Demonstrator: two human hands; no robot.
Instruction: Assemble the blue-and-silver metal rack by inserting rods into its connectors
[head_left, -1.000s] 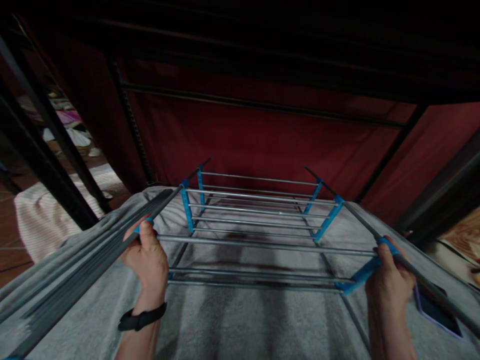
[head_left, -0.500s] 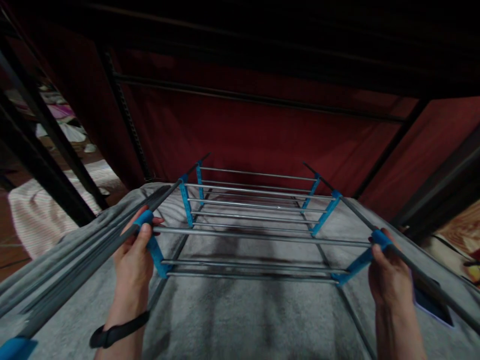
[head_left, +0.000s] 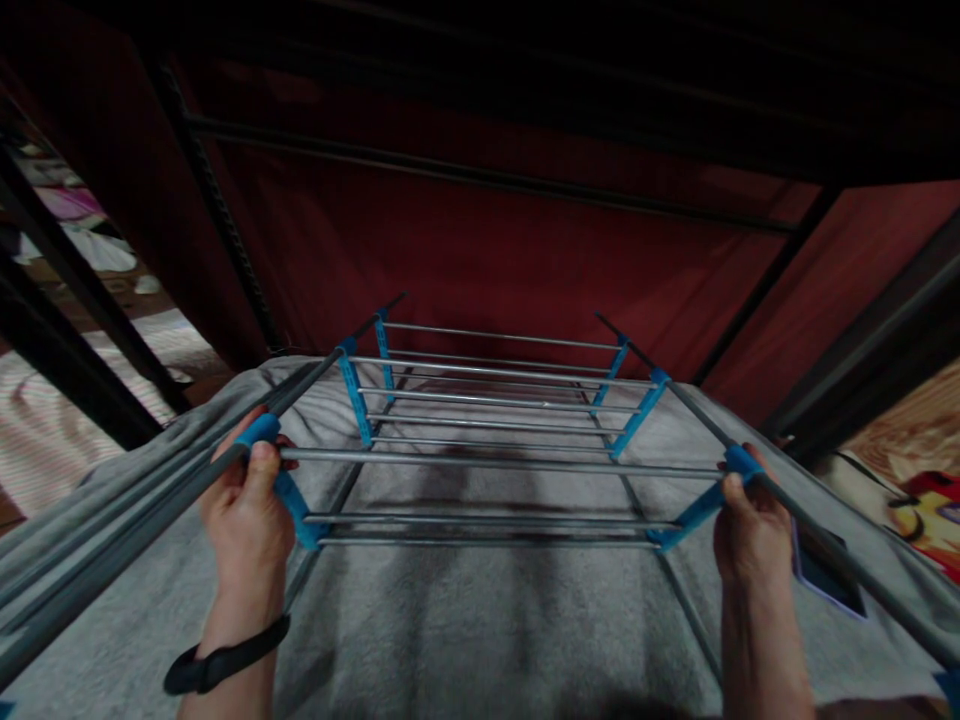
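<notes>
The fingers of the left hand are curled around a dark side rail and the blue plastic joint on it, the thumb lying along the top of the joint and the fingertips wrapped under it. A black band circles the wrist at the lower left of the frame. The fingers of the right hand are closed in the same way on the opposite blue joint at the right, thumb pressed against the blue piece; how far the fingertips wrap underneath cannot be told from this angle.

Both joints belong to a folding metal rack that fills the middle of the frame. Its silver crossbars run from left to right between blue uprights, in two tiers, and its dark side rails stretch from the far blue pieces toward the lower corners of the frame. The rack stands or is held just over a grey fuzzy cloth spread across the lower half of the picture; in the dim light it is hard to tell whether its lower bars touch the cloth.

Just right of the right hand a flat dark object with a pale edge, probably a phone, lies on the cloth. Behind the rack hangs a red fabric wall crossed by a dark frame bar. At the far left, past black posts, lies a pale striped cloth.
</notes>
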